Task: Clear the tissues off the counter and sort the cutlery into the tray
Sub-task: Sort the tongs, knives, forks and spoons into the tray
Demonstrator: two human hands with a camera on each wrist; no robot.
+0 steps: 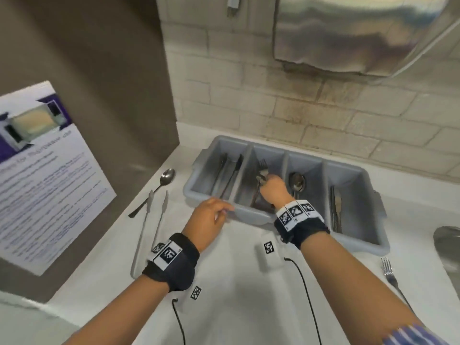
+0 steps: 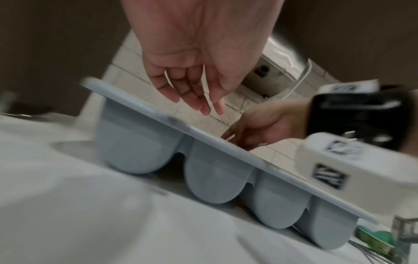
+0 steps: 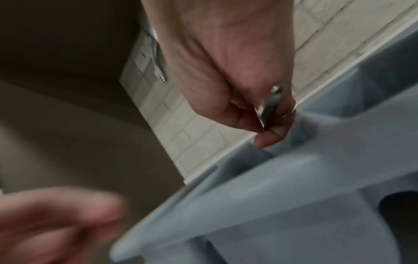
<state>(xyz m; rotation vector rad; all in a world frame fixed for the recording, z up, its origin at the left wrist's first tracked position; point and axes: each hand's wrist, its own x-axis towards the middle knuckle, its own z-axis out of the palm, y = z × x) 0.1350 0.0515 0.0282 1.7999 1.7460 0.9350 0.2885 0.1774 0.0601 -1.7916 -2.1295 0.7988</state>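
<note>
Sorting looks partly done: the right hand pinches a metal fork over the grey four-compartment plastic tray at centre frame, the left hand hangs loose and empty, while a steel spoon, pale tongs and lower-right fork wait on the white counter, no tissues visible.

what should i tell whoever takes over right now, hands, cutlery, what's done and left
Right hand pinches a fork over the tray's second compartment from the left. Left hand is empty, by the tray's front rim.
Done: no tissues in view; the tray holds some sorted cutlery.
Left: drop the held fork; then the spoon and tongs left of the tray, and the second fork to its right.
</note>
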